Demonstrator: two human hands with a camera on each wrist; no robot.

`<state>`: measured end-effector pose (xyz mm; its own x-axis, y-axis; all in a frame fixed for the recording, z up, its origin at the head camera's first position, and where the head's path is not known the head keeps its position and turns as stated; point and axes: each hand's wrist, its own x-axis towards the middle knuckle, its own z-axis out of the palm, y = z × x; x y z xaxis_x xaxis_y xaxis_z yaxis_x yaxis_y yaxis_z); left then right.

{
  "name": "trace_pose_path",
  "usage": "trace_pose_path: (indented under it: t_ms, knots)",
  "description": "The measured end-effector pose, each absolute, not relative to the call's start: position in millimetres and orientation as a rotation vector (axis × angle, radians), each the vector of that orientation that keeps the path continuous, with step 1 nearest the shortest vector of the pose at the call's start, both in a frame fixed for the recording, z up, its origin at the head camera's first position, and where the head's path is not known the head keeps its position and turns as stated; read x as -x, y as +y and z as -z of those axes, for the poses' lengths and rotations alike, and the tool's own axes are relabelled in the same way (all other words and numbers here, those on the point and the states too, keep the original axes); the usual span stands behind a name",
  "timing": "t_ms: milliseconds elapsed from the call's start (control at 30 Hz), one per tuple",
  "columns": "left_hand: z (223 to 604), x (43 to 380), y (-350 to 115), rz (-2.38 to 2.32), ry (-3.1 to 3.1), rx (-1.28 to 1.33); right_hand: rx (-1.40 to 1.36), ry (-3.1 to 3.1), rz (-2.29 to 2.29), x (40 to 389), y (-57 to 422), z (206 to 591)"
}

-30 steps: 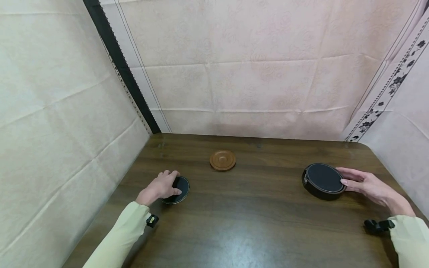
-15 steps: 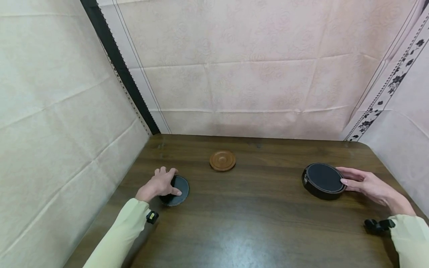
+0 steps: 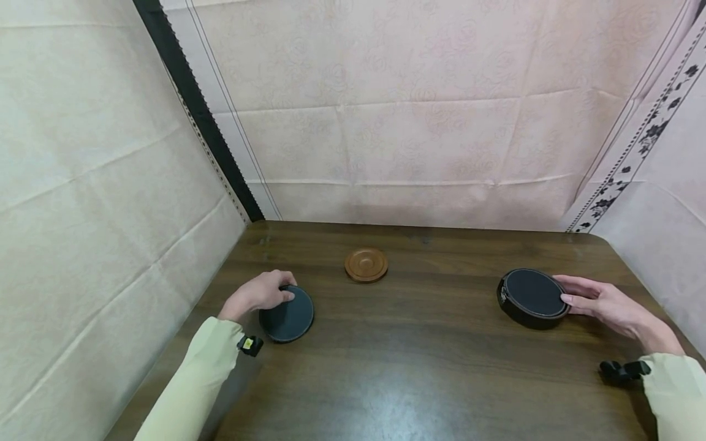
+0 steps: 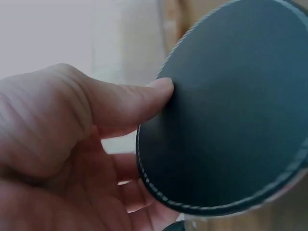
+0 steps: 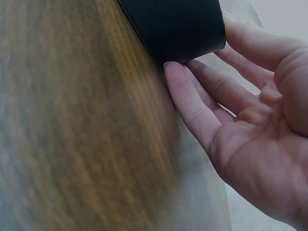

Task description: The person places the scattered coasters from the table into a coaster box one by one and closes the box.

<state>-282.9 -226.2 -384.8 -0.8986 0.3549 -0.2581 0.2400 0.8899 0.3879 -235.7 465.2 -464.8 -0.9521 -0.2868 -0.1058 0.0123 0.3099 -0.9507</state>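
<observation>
My left hand (image 3: pixel 263 293) pinches the edge of a round black coaster (image 3: pixel 288 318), thumb on its upper face. In the left wrist view this coaster (image 4: pixel 236 110) is smooth, with pale stitching along its rim, and stands tilted; the fingers behind it are partly hidden. At the right of the table, my right hand (image 3: pixel 607 306) holds the side of a round black coaster holder (image 3: pixel 534 297). Its top is dark and flat inside a raised rim. The right wrist view shows the thumb and fingertips of the right hand (image 5: pixel 240 106) against the holder's wall (image 5: pixel 183 29).
A round brown wooden disc (image 3: pixel 366 264) with ringed grooves lies at the back middle of the wooden table (image 3: pixel 408 361). Pale patterned cloth (image 3: pixel 419 122) hangs behind the table and along both sides.
My left hand has shifted slightly back, turning the coaster so that more of its face shows. The right hand and the coaster holder have stayed put.
</observation>
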Motion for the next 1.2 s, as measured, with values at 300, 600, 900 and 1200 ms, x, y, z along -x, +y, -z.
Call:
trace_pose_path:
  t_ms: [300, 600, 900, 1200]
  knots:
    - [366.2, 289.0, -216.1, -0.686, 2.687, -0.568, 0.257, 2.328, 1.686, 234.5, 463.9, 463.5]
    - [367.5, 293.4, -190.9, -0.841, 2.732, -0.589, 0.24, 2.332, 1.673, 236.8, 464.5, 464.5]
    - [366.2, 300.0, -149.4, -0.967, 2.793, -0.602, 0.261, 2.314, 1.707, 233.4, 467.5, 464.7]
    - [372.2, 303.4, -117.7, -1.056, 2.831, -0.581, 0.272, 2.322, 1.696, 234.6, 465.2, 464.7]
